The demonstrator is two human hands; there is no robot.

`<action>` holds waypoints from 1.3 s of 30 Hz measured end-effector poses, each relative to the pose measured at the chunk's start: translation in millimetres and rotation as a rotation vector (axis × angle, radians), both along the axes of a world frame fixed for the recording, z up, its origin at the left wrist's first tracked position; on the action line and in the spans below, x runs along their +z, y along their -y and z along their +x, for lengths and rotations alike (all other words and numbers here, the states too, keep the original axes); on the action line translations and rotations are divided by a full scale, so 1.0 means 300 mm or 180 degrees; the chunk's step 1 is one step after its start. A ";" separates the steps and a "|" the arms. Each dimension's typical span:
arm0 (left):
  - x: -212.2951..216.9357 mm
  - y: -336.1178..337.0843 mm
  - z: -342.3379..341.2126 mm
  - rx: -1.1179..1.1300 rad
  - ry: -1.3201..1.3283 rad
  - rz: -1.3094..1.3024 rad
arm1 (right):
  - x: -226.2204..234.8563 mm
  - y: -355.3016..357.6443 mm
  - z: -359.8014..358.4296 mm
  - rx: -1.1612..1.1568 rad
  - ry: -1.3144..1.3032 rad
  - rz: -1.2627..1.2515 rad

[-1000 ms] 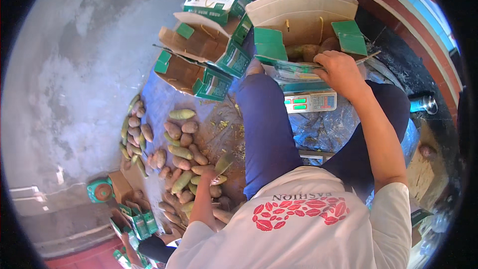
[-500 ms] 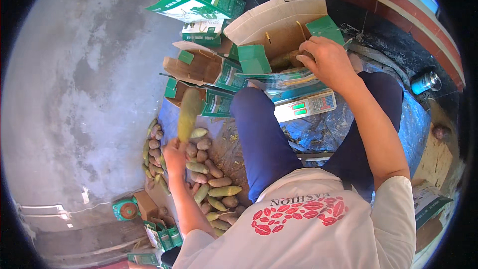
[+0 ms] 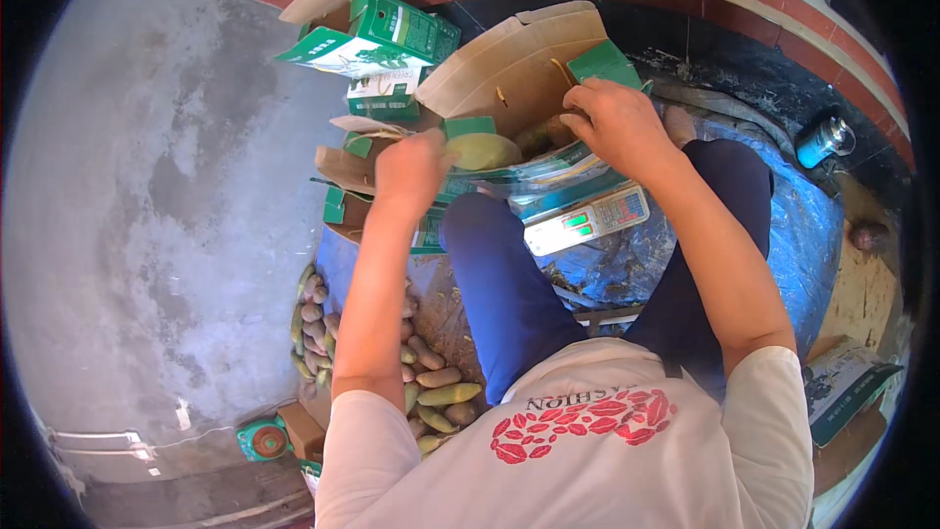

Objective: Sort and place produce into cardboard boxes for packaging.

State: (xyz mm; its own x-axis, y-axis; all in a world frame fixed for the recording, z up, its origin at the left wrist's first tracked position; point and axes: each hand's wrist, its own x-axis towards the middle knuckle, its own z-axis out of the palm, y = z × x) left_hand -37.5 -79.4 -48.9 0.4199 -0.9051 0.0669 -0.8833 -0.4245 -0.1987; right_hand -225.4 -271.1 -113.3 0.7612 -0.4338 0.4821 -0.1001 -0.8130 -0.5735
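Note:
A long pale-green vegetable, like a green radish (image 3: 484, 151), is in my left hand (image 3: 411, 171). My fingers close around its left end, and it lies level at the left side of an open green-and-white carton (image 3: 519, 73). My right hand (image 3: 615, 122) hovers over the carton's right side, thumb and forefinger apart, nothing visible between them. Below these fingers, brownish vegetables (image 3: 560, 132) show inside the carton, partly hidden by the hand and front wall. The carton stands beyond my knees, behind a white scale (image 3: 587, 220) with a lit green display.
Green and brown vegetables (image 3: 446, 394) lie heaped left of my leg. Other open cartons (image 3: 345, 168) and stacked green boxes (image 3: 401, 24) stand at the left and back. A blue sheet (image 3: 803, 235) covers the floor, with a metal flask (image 3: 824, 142) at right.
My left hand has moved up and right from beside the heap to the carton, bringing the green radish, now turned from upright to level. My right hand stays by the carton.

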 end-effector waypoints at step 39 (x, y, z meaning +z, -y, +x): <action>-0.758 -0.982 -0.157 0.3032 -0.1540 -0.0859 | -0.061 -0.034 0.058 -0.0045 -0.0743 -0.0232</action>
State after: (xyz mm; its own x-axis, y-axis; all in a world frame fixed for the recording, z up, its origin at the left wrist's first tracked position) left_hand -84.4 215.2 -276.2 0.9733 -0.1770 -0.1460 -0.1306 -0.9505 0.2818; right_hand -207.9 -260.8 -131.5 0.8497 -0.4158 0.3241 -0.2348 -0.8489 -0.4735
